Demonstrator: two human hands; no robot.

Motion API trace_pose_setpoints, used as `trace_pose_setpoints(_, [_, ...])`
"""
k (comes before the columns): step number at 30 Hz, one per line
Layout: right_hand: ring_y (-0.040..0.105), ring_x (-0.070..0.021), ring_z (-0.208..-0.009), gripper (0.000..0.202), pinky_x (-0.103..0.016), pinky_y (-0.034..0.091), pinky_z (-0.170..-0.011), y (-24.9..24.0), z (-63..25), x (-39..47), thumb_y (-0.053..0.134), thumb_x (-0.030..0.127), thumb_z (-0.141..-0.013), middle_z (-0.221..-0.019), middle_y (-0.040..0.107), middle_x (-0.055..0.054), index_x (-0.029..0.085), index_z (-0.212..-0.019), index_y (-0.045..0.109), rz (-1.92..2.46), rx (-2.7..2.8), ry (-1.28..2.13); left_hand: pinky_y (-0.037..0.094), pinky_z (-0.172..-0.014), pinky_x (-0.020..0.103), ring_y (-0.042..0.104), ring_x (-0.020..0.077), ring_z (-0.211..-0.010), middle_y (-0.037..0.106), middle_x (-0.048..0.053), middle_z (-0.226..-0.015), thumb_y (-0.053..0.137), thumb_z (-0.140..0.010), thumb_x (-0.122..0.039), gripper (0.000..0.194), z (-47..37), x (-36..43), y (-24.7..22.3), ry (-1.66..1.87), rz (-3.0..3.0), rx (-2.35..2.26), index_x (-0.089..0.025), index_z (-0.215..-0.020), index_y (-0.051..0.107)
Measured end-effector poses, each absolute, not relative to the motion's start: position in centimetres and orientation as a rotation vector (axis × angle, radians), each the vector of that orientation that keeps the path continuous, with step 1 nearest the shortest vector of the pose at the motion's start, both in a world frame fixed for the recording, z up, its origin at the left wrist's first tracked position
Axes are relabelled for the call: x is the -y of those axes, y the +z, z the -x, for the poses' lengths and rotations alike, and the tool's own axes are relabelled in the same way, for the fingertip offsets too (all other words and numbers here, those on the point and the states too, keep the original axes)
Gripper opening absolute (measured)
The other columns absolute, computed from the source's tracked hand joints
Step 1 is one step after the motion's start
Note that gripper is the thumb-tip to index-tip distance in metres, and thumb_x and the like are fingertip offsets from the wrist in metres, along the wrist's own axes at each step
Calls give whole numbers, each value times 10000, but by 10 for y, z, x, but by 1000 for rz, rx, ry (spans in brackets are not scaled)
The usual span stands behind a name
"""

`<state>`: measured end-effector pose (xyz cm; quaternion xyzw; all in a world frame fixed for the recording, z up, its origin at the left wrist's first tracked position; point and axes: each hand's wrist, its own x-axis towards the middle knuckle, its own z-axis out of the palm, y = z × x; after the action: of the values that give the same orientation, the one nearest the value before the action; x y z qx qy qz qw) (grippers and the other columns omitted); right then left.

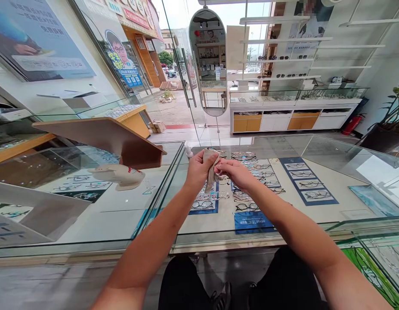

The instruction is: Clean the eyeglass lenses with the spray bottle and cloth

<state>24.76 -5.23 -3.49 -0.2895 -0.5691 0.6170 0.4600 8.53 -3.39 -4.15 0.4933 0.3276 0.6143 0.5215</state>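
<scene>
Both hands meet above the glass counter, near the middle of the head view. My left hand (198, 168) is closed on a grey-beige cloth (209, 183), which hangs down between the hands. Fingers of my right hand (233, 171) are pinched at the cloth's right side, where part of a thin eyeglass frame (221, 177) shows; the fingers hide the exact grip. Under the glass lie rows of eyeglasses, some on dark blue mats (310, 193). A small white bottle (189, 152) stands just behind my left hand.
A brown board (99, 133) stands on the counter at left, beside a light-coloured object with red marks (118, 175). The counter's front glass edge (251, 241) runs before my knees. An oval mirror (208, 64) and display shelves are beyond.
</scene>
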Motion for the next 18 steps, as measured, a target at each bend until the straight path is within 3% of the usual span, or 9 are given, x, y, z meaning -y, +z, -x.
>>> trace_pose_setpoints(4, [512,-197,-905,269,-370,403,-878,-36,-242,57,823,491,-778,-935,628,-29,226,-731,823,708,1417,1529,468,-505,267,576,122,-500,684,-3,-610,944,-788,-782,630,-86,34,-43,1531,-1195,-833,-196,-777,712])
trace_pose_setpoints(8, [529,-204,-937,273,-363,417,-890,-31,-249,54,826,492,-760,-944,639,-38,223,-715,813,712,1385,1537,555,-565,298,719,194,-615,694,21,-618,884,-820,-840,665,-78,28,-41,1409,-1185,-750,-192,-808,734])
trace_pose_setpoints(11, [533,-203,-906,273,-347,425,-846,-25,-258,50,834,490,-732,-882,640,-35,225,-692,784,726,1305,1567,672,-725,357,831,283,-863,793,78,-777,938,-807,-776,632,-73,24,-35,1272,-1134,-629,-171,-895,777])
trace_pose_setpoints(13, [520,-193,-856,285,-335,421,-793,-20,-263,48,842,495,-715,-841,629,-26,226,-681,757,721,1246,1588,700,-824,381,846,308,-996,838,103,-902,913,-887,-701,558,-71,23,-30,1231,-1073,-584,-164,-987,801])
trace_pose_setpoints(18, [556,-189,-899,288,-315,450,-801,-14,-268,47,847,496,-737,-893,646,-27,223,-726,755,673,1193,1567,698,-966,379,834,279,-1129,863,93,-1082,756,-1079,-534,368,-70,22,-23,1233,-864,-562,-180,-1164,811])
